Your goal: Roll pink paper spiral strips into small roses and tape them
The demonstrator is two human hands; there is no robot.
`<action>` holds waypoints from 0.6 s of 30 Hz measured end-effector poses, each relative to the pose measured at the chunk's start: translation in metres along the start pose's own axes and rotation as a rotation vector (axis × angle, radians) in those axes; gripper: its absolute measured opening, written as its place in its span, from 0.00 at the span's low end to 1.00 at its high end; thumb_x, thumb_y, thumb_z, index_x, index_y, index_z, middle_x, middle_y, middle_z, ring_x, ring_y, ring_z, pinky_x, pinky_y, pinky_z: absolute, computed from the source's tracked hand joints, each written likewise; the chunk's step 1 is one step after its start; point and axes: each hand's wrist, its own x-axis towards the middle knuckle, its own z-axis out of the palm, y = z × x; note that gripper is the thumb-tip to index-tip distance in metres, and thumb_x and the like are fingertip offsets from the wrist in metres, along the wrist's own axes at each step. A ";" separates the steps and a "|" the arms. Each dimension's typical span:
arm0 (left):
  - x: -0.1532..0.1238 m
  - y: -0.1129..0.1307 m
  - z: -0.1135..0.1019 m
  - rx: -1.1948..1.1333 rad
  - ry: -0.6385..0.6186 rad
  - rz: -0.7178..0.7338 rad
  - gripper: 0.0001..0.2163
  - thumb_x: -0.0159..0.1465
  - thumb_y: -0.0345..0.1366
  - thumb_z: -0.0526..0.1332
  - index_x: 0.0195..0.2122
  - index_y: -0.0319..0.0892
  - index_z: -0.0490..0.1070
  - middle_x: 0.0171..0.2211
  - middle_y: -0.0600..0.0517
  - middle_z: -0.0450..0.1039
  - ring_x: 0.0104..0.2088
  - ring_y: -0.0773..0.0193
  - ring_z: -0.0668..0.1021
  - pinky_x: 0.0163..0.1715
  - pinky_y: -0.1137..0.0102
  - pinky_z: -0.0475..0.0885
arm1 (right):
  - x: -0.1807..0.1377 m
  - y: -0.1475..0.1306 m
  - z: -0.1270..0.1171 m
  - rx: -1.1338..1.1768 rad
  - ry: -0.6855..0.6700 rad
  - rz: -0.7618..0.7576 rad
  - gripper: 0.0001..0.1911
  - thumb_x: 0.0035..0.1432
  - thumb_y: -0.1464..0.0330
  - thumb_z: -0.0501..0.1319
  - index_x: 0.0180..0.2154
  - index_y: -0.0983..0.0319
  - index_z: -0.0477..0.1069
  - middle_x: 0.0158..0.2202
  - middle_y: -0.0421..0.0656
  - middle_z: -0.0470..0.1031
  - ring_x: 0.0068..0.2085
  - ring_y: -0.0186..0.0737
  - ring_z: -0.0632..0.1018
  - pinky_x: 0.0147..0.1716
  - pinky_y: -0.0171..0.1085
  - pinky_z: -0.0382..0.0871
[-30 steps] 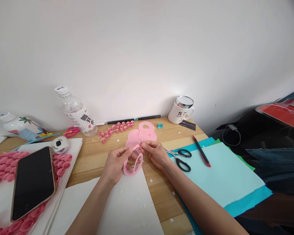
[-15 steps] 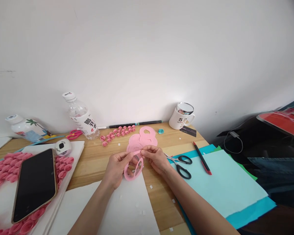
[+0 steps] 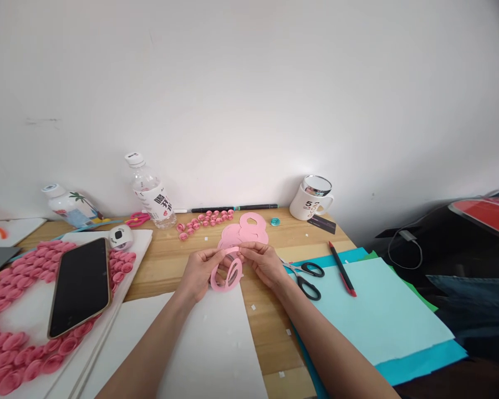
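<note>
Both my hands hold a pink paper spiral strip (image 3: pixel 228 274) just above the wooden desk (image 3: pixel 166 266). My left hand (image 3: pixel 199 272) pinches its left part, fingers closed on the strip. My right hand (image 3: pixel 264 262) pinches the strip's upper end between thumb and fingertips. The spiral's loops hang down between the two hands. Behind the hands lies a small stack of pink cut paper discs (image 3: pixel 244 231).
Black-handled scissors (image 3: pixel 305 277) and a red pen (image 3: pixel 341 268) lie right of my hands on light blue paper (image 3: pixel 378 310). Small pink paper roses (image 3: pixel 203 219), a water bottle (image 3: pixel 152 192), a white mug (image 3: pixel 311 198), a phone (image 3: pixel 81 286) on a rose-covered board, white paper (image 3: pixel 208 343).
The view has shifted slightly to the left and down. My hands stay together on the pink spiral, with its upper end turned a little between the fingers.
</note>
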 end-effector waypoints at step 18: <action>0.003 -0.002 0.001 0.015 -0.015 0.014 0.15 0.52 0.45 0.63 0.24 0.35 0.73 0.23 0.46 0.74 0.21 0.64 0.74 0.18 0.73 0.68 | -0.001 -0.003 0.005 -0.001 0.027 -0.021 0.09 0.38 0.67 0.70 0.25 0.64 0.76 0.22 0.40 0.75 0.25 0.30 0.72 0.29 0.32 0.65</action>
